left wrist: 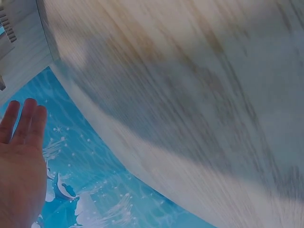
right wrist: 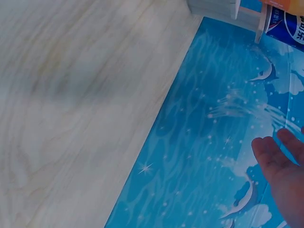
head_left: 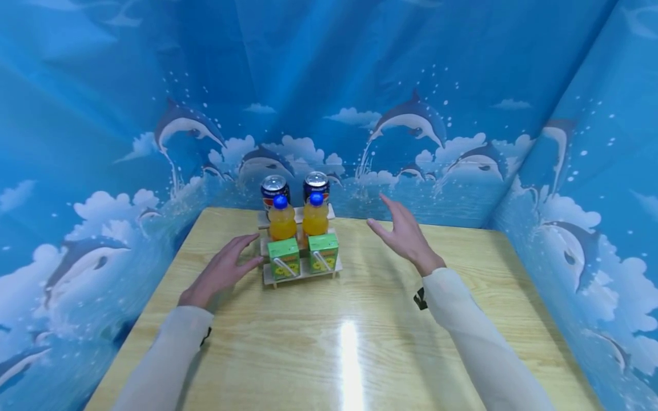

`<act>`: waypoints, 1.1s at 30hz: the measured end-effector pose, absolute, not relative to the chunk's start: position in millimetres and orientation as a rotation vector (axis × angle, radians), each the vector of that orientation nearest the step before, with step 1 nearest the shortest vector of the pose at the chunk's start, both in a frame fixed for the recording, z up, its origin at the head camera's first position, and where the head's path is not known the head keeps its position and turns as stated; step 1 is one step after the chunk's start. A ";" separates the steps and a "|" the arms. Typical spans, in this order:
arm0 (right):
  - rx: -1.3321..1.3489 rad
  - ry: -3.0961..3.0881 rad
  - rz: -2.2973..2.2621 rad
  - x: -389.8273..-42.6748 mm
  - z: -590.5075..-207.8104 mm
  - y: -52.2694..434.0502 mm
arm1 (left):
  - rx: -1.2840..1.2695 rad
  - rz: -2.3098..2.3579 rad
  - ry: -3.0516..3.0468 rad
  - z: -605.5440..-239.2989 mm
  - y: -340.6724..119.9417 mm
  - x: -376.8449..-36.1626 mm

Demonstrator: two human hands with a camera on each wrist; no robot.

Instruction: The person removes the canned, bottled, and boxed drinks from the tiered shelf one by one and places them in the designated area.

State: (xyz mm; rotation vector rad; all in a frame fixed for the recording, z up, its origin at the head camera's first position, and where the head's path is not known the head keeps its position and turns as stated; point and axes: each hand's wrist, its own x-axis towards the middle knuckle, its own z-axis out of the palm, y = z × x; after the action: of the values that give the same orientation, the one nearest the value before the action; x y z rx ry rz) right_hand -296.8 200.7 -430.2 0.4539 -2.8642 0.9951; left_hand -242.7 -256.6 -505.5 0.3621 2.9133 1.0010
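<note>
A small stepped wooden rack (head_left: 304,267) stands at the back of the table, left of centre. Its top step bears two dark blue cans (head_left: 275,185). Two orange drink bottles (head_left: 316,218) with blue caps stand on the middle step, and two green juice boxes (head_left: 284,258) with straws on the lowest. Just left of the rack is my left hand (head_left: 221,274), fingers extended and thumb near a juice box; whether it touches the rack I cannot tell. My right hand (head_left: 407,235) is held apart from the rack, to its right, fingers spread and holding nothing.
The light wooden table (head_left: 288,348) reaches back to a blue dolphin-print curtain (head_left: 319,80), which also rises along the left and right sides. In the right wrist view, part of a blue can (right wrist: 287,26) shows at the rack's edge.
</note>
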 end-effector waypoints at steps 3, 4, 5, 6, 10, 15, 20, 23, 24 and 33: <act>0.486 -2.836 1.037 -301.7 -425.5 192.4 | 0.379 1.017 2.914 -505.8 -255.8 -243.6; 0.497 -2.827 1.055 -303.2 -423.6 189.6 | 0.380 1.024 2.913 -506.1 -255.7 -244.0; 0.502 -2.817 1.073 -304.7 -421.7 186.8 | 0.382 1.033 2.912 -506.4 -255.6 -244.5; 0.509 -2.807 1.086 -306.3 -419.9 183.9 | 0.378 1.044 2.911 -506.7 -255.4 -245.1; 0.548 -2.752 1.141 -313.6 -413.5 171.4 | 0.367 1.090 2.906 -508.4 -254.7 -247.6; 0.601 -2.711 1.197 -321.8 -408.4 156.7 | 0.379 1.128 2.888 -511.4 -252.1 -251.0; 0.645 -2.684 1.270 -329.6 -403.3 142.8 | 0.369 1.172 2.868 -515.1 -250.4 -253.2; 0.657 -2.682 1.303 -334.8 -400.3 134.2 | 0.366 1.178 2.876 -518.1 -250.1 -254.6; 0.656 -2.684 1.320 -336.4 -399.1 131.3 | 0.366 1.183 2.878 -518.8 -249.9 -255.0; 0.629 -2.698 1.435 -347.2 -387.1 112.1 | 0.359 1.174 2.890 -519.0 -245.2 -256.9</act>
State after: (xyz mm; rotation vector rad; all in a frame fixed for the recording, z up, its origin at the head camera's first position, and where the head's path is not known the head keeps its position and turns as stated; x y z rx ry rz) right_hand -347.2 112.1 -387.1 0.6288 -2.6979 1.4347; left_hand -256.9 -245.2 -519.0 0.3591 2.8896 1.1745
